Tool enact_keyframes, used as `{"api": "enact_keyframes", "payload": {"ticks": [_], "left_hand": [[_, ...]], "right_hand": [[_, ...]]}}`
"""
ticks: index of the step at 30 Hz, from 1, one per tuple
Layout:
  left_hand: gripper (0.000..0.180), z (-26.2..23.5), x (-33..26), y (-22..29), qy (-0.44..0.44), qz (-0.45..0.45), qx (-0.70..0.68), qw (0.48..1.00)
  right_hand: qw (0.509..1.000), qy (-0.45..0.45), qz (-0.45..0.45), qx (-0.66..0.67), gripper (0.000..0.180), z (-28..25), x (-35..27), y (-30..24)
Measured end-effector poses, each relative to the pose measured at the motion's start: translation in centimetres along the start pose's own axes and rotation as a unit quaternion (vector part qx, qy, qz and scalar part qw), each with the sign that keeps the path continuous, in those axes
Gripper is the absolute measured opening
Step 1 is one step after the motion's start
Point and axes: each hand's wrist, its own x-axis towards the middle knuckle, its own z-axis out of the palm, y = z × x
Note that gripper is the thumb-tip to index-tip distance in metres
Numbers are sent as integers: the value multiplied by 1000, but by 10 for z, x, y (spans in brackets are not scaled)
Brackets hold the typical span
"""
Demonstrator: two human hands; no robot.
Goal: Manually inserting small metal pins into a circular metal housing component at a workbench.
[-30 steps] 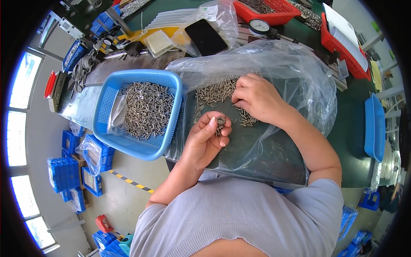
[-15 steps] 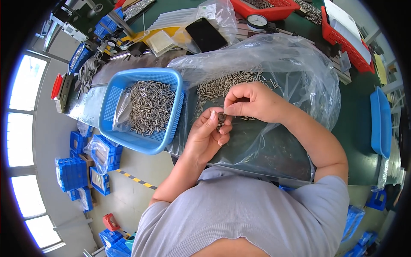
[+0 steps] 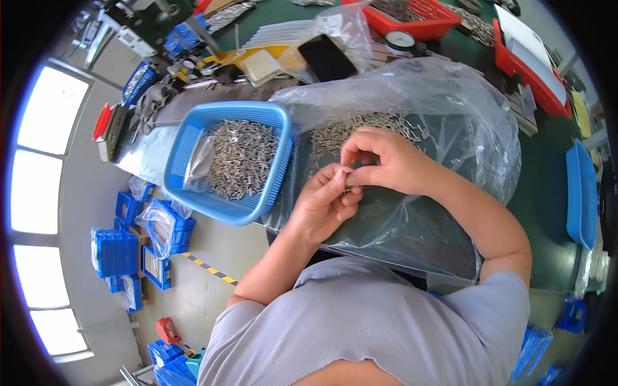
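My left hand (image 3: 326, 204) is closed around a small metal part (image 3: 348, 188), mostly hidden by the fingers. My right hand (image 3: 394, 165) meets it from the right, its thumb and forefinger pinched at the left fingertips. What the right fingers grip is too small to make out. Just beyond both hands, a loose heap of short metal pins (image 3: 331, 136) lies on a clear plastic bag (image 3: 450, 145) spread over the bench. To the left stands a blue plastic basket (image 3: 178, 186), which holds many similar pins (image 3: 243, 157) and a crumpled clear bag (image 3: 199, 164).
A black phone (image 3: 327, 58) and a round dial gauge (image 3: 400, 42) lie behind the plastic. Red trays (image 3: 421, 29) stand at the back. A long blue tray (image 3: 581, 193) sits at the right edge. Blue crates (image 3: 114, 251) are stacked on the floor at left.
The view has shifted, so the bench sits slightly further right. My right thumb and forefinger have closed in over the left fingertips, covering the small dark part that showed there before.
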Motion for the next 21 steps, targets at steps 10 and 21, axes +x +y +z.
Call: {"api": "enact_keyframes", "payload": {"ticks": [10, 21], "left_hand": [[24, -2, -1, -8, 0, 26, -16, 1000], [18, -5, 5, -2, -42, 62, -60, 995]], "right_hand": [[996, 72, -13, 42, 15, 16, -10, 2], [984, 122, 28, 126, 14, 2, -1, 21]]}}
